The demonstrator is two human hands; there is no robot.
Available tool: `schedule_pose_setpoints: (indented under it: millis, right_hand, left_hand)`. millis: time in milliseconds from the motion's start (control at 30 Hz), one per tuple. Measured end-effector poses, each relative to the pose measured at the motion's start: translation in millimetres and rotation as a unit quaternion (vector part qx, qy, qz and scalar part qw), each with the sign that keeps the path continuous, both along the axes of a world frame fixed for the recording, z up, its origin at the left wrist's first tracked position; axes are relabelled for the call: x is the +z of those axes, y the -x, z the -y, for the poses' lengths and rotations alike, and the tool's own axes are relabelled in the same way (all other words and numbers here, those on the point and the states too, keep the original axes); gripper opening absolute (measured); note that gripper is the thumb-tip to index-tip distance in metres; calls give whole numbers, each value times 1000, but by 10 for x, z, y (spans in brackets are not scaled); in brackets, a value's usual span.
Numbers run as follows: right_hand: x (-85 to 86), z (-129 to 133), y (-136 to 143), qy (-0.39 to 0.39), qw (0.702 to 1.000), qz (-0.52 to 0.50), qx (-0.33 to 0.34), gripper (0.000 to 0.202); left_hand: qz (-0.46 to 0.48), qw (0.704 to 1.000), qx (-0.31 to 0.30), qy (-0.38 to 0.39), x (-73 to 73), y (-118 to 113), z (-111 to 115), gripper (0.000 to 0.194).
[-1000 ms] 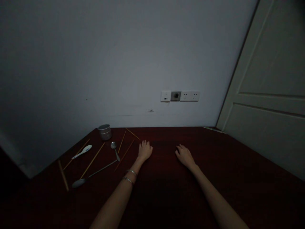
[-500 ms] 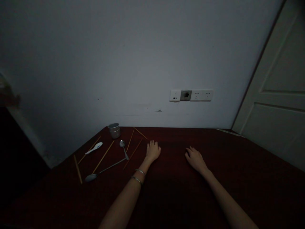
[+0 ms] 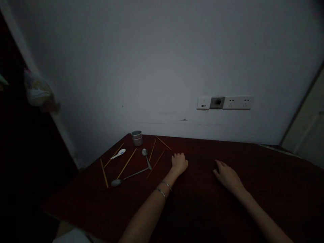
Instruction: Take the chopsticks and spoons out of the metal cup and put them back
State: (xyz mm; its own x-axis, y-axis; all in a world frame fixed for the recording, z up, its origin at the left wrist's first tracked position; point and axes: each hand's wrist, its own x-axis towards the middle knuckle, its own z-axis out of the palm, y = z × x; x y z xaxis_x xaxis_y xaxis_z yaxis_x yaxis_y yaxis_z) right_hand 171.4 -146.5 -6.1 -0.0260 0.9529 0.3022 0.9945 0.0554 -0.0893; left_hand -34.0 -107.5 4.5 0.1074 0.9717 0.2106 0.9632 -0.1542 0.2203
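Note:
My left hand (image 3: 179, 164), with two bracelets on its wrist, rests on the dark red table, its fingers curled under and nothing seen in them. Nearest to it lies a reddish-brown chopstick (image 3: 156, 163). My right hand (image 3: 229, 176) lies farther right, loosely bent, thumb apart from the fingers, holding nothing. Left of my hands are a small metal spoon (image 3: 145, 153), a long-handled metal spoon (image 3: 116, 182) and a white ceramic spoon (image 3: 121, 152). Several chopsticks (image 3: 127, 163) are scattered among them. A metal cup (image 3: 137, 138) stands upright near the back corner.
The table (image 3: 197, 199) meets a pale wall behind, which carries a row of sockets (image 3: 224, 103). A door (image 3: 310, 125) is at the right. A plastic bag (image 3: 36, 89) hangs at the left, and a pale object (image 3: 72, 236) shows below the table's front left edge.
The view has turned left, so everything sits farther right in the picture. My left hand's fingers have curled in. The spoons, chopsticks and cup keep their places on the table.

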Motion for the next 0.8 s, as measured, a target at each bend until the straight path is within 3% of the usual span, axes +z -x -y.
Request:
schedule_pose_setpoints:
  millis: [133, 233, 333, 433, 567, 700, 800]
  right_hand:
    - [395, 138, 409, -43, 995, -51, 74, 44]
    - [679, 201, 813, -28, 982, -108, 154, 36]
    - [884, 234, 1244, 8, 972, -122, 199, 30]
    - [1011, 271, 1694, 9, 975, -74, 210, 29]
    - [1071, 279, 2326, 20, 957, -15, 290, 26]
    - [953, 162, 2933, 54, 928, -31, 368, 27]
    - [770, 45, 3298, 69, 922, -33, 380, 26]
  left_hand:
    - [41, 996, -77, 29, 394, -36, 119, 30]
    - [106, 988, -111, 10, 774, 126, 182, 28]
    - [138, 982, -118, -44, 1134, 518, 170, 28]
    - [134, 982, -76, -114, 1364, 1141, 58, 28]
    - [124, 978, 65, -153, 1386, 2221, -151, 26]
    - [144, 967, 201, -56, 1190, 3244, -204, 24]
    - [147, 956, 254, 18, 1003, 3757, -107, 20]
